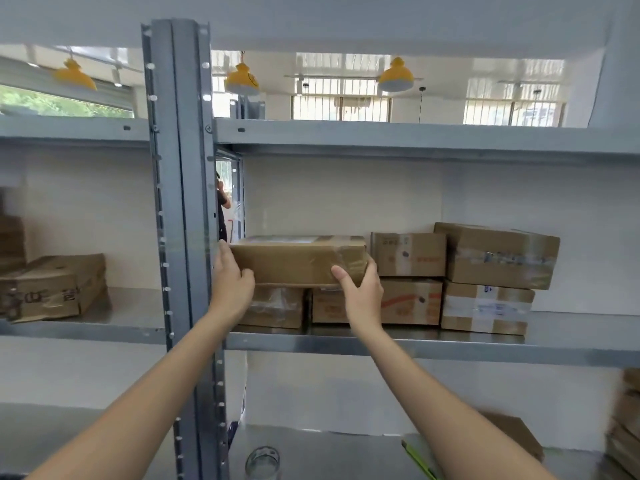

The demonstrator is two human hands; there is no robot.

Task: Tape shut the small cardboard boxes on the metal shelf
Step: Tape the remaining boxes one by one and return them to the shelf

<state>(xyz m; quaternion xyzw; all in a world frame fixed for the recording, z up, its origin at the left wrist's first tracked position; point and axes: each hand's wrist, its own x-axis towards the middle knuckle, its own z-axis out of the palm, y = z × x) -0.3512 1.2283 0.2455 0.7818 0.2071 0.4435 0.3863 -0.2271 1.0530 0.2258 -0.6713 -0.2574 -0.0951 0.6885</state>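
While both of your hands are up on the middle tier of the metal shelf (pixel 433 348), the step in hand looks like moving one box, either lifting it off the stack or setting it there, and not the taping itself. Your left hand (pixel 232 284) wraps the near left corner of the flat cardboard box (pixel 294 259), thumb curled over its lower front edge, and your right hand (pixel 360 289) clasps the right end, thumb pressed on the front face and fingers hidden round the side. The box rests on top of two lower boxes (pixel 277 306), just right of the grey upright post (pixel 181 202), with clear tape already glinting over its right end and top. Beside it to the right stand four more boxes (pixel 450 271) in two stacks of two, each showing tape or labels. A roll of clear tape (pixel 262 460) sits on the tier below, near the bottom edge of the view, next to a yellow-green tool (pixel 417 459) that I cannot identify. Judging from this, if the box is coming out, your next move calls for a level pull straight toward you, keeping clear of the post and not dragging the boxes beneath; then you need one hand free to reach down for the tape
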